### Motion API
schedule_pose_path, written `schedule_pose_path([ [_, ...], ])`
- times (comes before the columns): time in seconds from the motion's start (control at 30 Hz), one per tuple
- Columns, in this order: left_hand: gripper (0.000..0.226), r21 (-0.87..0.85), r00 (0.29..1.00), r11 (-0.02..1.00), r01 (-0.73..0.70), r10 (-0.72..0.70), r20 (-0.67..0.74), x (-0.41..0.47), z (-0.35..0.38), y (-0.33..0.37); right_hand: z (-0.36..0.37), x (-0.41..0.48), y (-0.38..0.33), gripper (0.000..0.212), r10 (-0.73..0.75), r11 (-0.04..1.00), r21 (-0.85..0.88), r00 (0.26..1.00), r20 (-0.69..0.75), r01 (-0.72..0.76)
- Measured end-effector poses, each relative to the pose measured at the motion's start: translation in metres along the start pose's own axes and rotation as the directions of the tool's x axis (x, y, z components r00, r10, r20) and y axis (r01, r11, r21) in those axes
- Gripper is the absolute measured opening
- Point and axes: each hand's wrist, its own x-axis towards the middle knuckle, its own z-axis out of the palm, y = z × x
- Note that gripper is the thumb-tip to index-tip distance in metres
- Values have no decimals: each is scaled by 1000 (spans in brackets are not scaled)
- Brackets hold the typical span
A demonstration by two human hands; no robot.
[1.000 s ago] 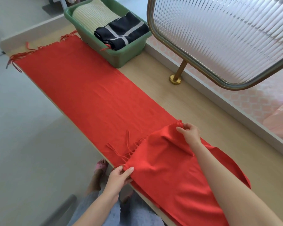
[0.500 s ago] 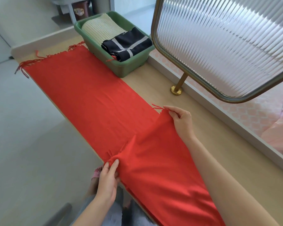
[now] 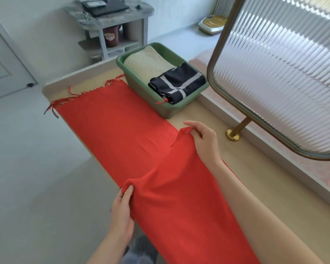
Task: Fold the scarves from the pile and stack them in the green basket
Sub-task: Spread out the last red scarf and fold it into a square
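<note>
A long red fringed scarf (image 3: 111, 126) lies flat along the wooden counter, its near end folded back over itself. My left hand (image 3: 122, 210) pinches the near corner of that folded end at the counter's front edge. My right hand (image 3: 204, 138) pinches the far corner, lifted slightly. The green basket (image 3: 171, 109) stands beyond the scarf, holding a folded cream knit scarf (image 3: 147, 63) and a folded navy scarf with grey stripes (image 3: 177, 82).
A ribbed glass panel in a brass frame (image 3: 274, 73) stands on a brass post (image 3: 234, 132) at the right. The counter's front edge (image 3: 88, 149) drops to the floor. A grey side table (image 3: 111, 25) stands at the back.
Both hands have carried the folded end further along the scarf toward the basket, lengthening the doubled part. The view has tilted up, showing more of the room.
</note>
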Motion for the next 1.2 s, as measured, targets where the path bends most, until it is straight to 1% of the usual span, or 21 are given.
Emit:
schedule_pose_path([
  [0.07,17,-17,1000,1000,9,-9,-9,24,-6,32,29,25,-19,32,-23,1000,-17,1000,-20,22],
  [0.17,33,-46,1000,999,-25,25,-7,58,-7,84,76,66,-47,26,-34,999,-40,998,-53,32],
  [0.2,34,-77,999,996,-39,38,-7,69,-8,101,92,81,-56,25,-35,999,-38,997,-67,33],
  [0.3,26,-104,996,991,-82,79,-30,106,-12,149,138,123,-81,24,-23,1000,-23,995,-101,21],
  [0.37,20,-94,992,988,-125,121,-48,130,-15,181,166,149,-94,24,-19,999,-36,996,-83,17],
  [0.47,20,-69,983,982,-175,169,-78,162,-19,222,202,188,-107,23,-17,994,-104,998,-57,11],
  [0.63,20,6,963,972,-236,235,-136,210,-24,265,257,248,-115,22,-16,980,-197,999,-32,9],
  [0.73,20,56,947,963,-264,270,-176,238,-27,285,284,276,-114,22,-19,971,-237,999,-41,8],
  [0.8,20,125,933,950,-287,306,-188,257,-30,295,300,292,-112,22,-30,954,-299,999,-46,15],
  [0.87,17,233,906,918,-322,370,-204,275,-32,301,314,302,-107,22,-48,931,-363,998,-31,34],
  [0.93,15,356,877,868,-345,434,-208,293,-34,304,324,308,-97,23,-68,902,-427,998,-8,58],
  [1.0,14,487,865,808,-331,466,-187,312,-36,304,334,311,-85,22,-109,848,-520,994,16,101],
  [1.03,14,535,865,787,-308,465,-186,320,-37,303,340,312,-80,23,-139,806,-575,989,48,142],
  [1.1,10,600,868,758,-257,453,-201,337,-40,299,352,312,-72,32,-174,694,-675,967,184,253],
  [1.13,9,624,870,746,-232,446,-210,343,-41,297,357,312,-70,37,-152,640,-711,955,253,290],
  [1.2,9,659,872,727,-192,435,-225,351,-43,295,363,312,-64,41,-43,587,-762,951,307,273],
])
